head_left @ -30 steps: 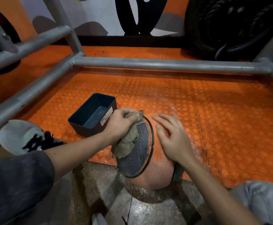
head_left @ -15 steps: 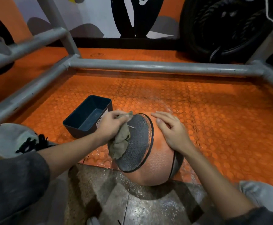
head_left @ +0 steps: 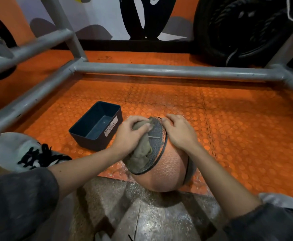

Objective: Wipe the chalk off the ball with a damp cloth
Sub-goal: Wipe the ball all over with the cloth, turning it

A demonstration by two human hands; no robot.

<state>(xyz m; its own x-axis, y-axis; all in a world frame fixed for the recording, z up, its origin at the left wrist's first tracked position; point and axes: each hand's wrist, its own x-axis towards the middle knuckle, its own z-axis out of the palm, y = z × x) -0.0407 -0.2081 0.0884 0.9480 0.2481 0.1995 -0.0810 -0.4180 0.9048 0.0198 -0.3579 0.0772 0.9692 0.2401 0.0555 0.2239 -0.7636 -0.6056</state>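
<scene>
The left hand (head_left: 130, 134) has worked the cloth (head_left: 138, 154) further onto the grey panel of the ball (head_left: 166, 173) since a second ago, and the two hands have drawn closer together at the top. Left of that grip, near but not touching, sits a dark bin (head_left: 90, 141) labelled as a waste basket. Further left is a pale shoe (head_left: 11, 150).

The left hand has the cloth bunched, with thumb and fingers pinching the wad and pressing it down. The loose tail trails below the grip, toward the person. The ball lies directly beneath the grip, at the near edge of the orange mat (head_left: 238, 136).

Just right of the grip, the right hand (head_left: 180, 133) lies palm-down on the ball, fingers loosely bent along its curve and closed round nothing.

To do this step well, I'd keep that right hand bearing down so the ball can't roll. I'd rub in firm, overlapping strokes, then turn the ball to bring the covered panels under the cloth. How much chalk is left, I cannot tell.
</scene>
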